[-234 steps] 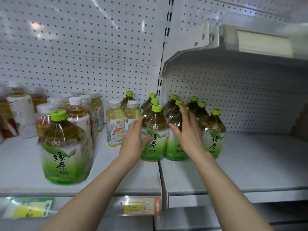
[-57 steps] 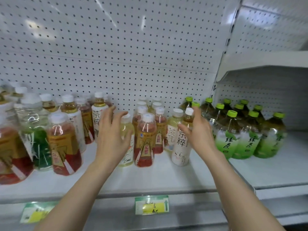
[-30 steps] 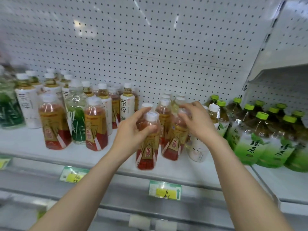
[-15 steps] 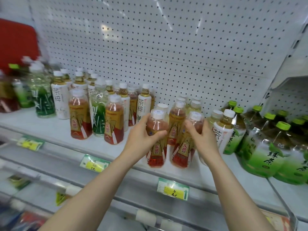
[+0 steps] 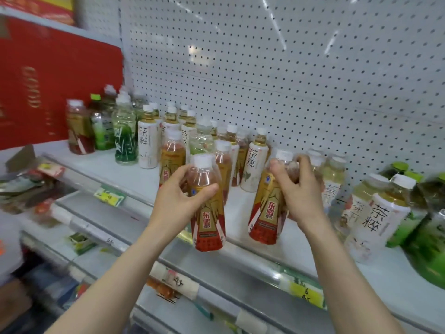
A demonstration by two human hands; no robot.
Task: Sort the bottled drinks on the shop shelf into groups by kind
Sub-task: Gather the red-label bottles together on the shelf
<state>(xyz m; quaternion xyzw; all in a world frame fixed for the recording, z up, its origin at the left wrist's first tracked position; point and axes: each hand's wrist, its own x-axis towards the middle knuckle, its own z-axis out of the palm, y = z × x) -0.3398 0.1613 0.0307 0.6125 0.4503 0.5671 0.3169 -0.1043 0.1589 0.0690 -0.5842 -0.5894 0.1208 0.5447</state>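
While each hand clamps its fingers on a red-and-gold bottle with a white cap and amber drink, the left hand (image 5: 179, 201) holds its bottle (image 5: 207, 208) out past the shelf (image 5: 243, 208) edge and the right hand (image 5: 298, 189) holds its bottle (image 5: 267, 208) over the front lip. Open shelf lies left of them, before the white-label bottles (image 5: 147, 141). Half a second ago both bottles were farther back on the shelf.

In my left hand (image 5: 179, 201), the clear bottle with the red-and-gold label (image 5: 208, 213) reads 东鹏特饮, as does its twin (image 5: 268, 213) in my right hand (image 5: 301, 189). The white-wrapped bottles (image 5: 376, 215) read 茶粹. The yellow shelf-edge price tag (image 5: 304, 291) shows a handwritten 6.
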